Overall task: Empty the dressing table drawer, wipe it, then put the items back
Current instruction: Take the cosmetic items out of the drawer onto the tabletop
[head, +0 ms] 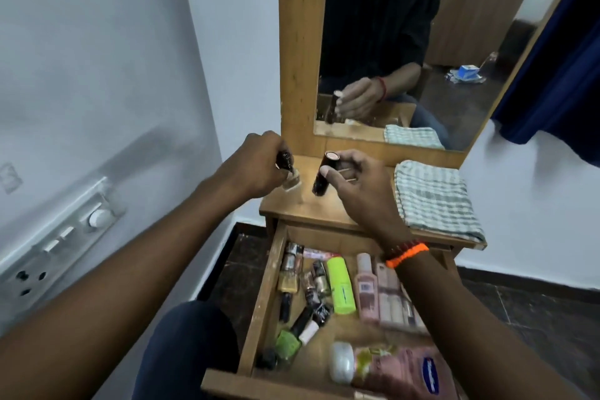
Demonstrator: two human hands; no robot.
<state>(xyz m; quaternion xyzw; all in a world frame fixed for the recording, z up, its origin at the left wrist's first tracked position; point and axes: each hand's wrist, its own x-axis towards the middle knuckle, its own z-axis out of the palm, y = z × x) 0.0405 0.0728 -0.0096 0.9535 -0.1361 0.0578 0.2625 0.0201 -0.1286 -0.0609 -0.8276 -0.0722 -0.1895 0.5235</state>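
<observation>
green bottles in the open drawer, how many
2 that show. A bright green bottle lies mid-drawer beside the pink bottles; a green nail polish bottle lies near the drawer's front left. The right arm may hide others.

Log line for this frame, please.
phase: emptying | left hand: setting nail polish bottle on tabletop | right hand: holding dark tube | drawer: open, still full

Bare tabletop (328, 204) lying open at 12 o'clock between both hands, folded cloth (435, 198) blocking 2 o'clock, bottles (341, 289) crowding the drawer (259, 312) at 6.
</observation>
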